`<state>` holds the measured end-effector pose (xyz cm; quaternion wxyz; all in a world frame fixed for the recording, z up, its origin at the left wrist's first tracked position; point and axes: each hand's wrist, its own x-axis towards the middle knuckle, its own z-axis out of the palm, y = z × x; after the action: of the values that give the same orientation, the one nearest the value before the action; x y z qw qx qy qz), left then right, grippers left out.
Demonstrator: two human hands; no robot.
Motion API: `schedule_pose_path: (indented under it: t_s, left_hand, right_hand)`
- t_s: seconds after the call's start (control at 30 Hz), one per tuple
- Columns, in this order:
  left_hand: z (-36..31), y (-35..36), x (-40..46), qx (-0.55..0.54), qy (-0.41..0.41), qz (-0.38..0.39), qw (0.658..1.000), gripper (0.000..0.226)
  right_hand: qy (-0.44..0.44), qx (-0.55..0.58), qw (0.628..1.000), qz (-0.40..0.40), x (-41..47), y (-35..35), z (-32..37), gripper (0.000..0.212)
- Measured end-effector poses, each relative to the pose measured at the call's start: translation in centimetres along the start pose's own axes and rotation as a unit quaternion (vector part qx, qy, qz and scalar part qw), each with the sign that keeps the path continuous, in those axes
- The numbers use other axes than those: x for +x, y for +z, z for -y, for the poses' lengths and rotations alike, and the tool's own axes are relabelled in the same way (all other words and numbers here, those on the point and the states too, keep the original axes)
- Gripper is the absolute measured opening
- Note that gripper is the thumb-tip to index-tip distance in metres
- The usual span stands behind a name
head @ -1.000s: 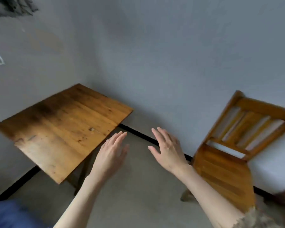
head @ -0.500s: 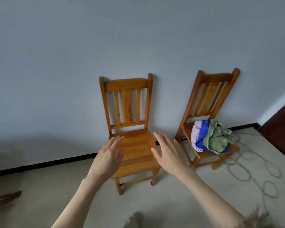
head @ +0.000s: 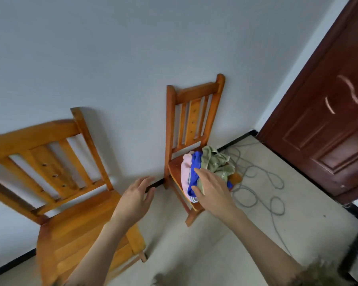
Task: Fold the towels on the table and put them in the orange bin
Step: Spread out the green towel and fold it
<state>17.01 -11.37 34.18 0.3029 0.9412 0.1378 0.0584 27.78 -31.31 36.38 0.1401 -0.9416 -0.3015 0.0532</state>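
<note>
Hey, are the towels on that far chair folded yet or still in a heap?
Still in a heap: the pink towel, blue towel and green towel lie crumpled together on the chair seat, edges hanging unevenly.

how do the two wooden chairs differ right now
The nearer orange-brown wooden chair has a bare seat; the farther wooden chair by the dark red door carries a heap of pink, blue and green towels. The right hand reaches toward the farther chair, not the nearer. Both have slatted backs against the wall.
</note>
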Motion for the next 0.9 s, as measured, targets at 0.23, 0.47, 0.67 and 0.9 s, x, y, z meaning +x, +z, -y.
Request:
schedule_pose_path:
  t_s: [0.23,0.47,0.67,0.9]
  left_hand:
    - [-4.3,7.3,11.2,-0.003,0.012,0.084,0.996,0.037]
    - [-5.5,17.2,19.9,-0.040,-0.135,0.084,0.986,0.037]
    - [-6.9,25.8,22.8,-0.059,-0.269,0.124,0.953,0.037]
    - [-5.3,34.3,24.9,-0.030,-0.361,0.150,0.920,0.044]
  right_hand:
    - [0.042,-0.006,0.998,0.049,7.4,-0.1,-11.3,0.052]
    - [-0.039,-0.029,0.984,0.171,16.9,2.6,-21.6,0.053]
    - [-0.111,-0.037,0.966,0.228,23.5,5.6,-29.2,0.051]
    - [-0.161,-0.060,0.949,0.265,30.3,13.3,-33.3,0.051]
